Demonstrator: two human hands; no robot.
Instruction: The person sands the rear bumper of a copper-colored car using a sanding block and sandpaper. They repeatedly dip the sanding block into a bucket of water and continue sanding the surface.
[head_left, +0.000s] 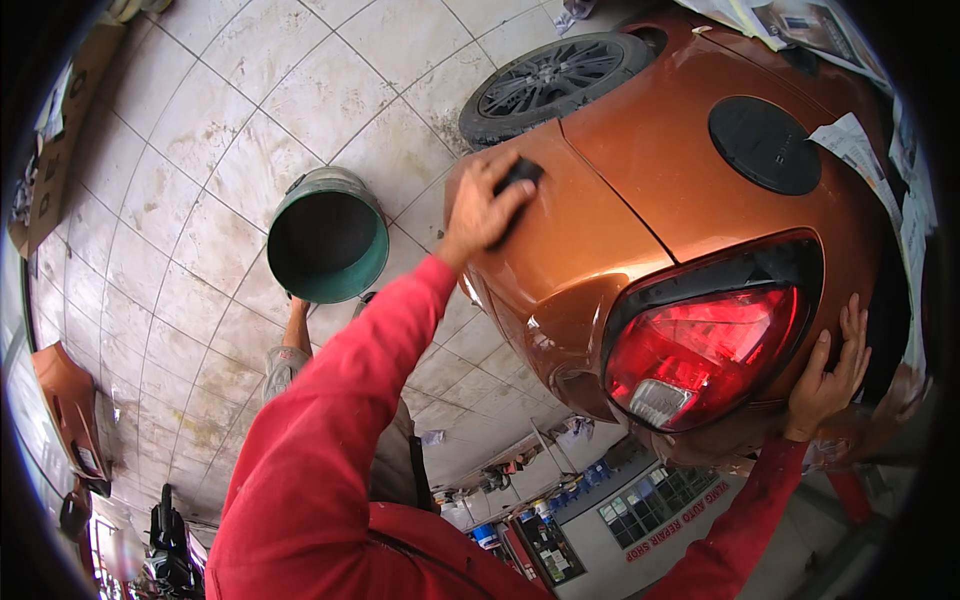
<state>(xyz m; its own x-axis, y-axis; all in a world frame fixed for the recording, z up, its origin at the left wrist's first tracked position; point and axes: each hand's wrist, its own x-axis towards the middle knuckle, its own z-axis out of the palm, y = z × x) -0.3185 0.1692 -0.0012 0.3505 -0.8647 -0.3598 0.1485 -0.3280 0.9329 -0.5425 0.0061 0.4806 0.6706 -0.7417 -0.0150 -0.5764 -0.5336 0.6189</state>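
My left hand (483, 208) is closed around a small black block (521, 174), pressed against the orange bumper (560, 230) of a car. The block is slightly blurred and partly hidden by my fingers, so I cannot tell whether it is a sanding block or a sponge. On the other side of the red tail light (705, 335), my right hand (832, 372) lies flat on the bodywork with its fingers stretched out. A dark round fuel cap (764, 144) sits in the orange panel above the light.
A green bucket (345, 282) stands on the tiled floor (240, 110), left of the car's wheel (552, 85). Newspaper sheets (858, 150) cover the car's right side. A loose orange body part (68, 405) and a cardboard box (72, 140) lie at the far left.
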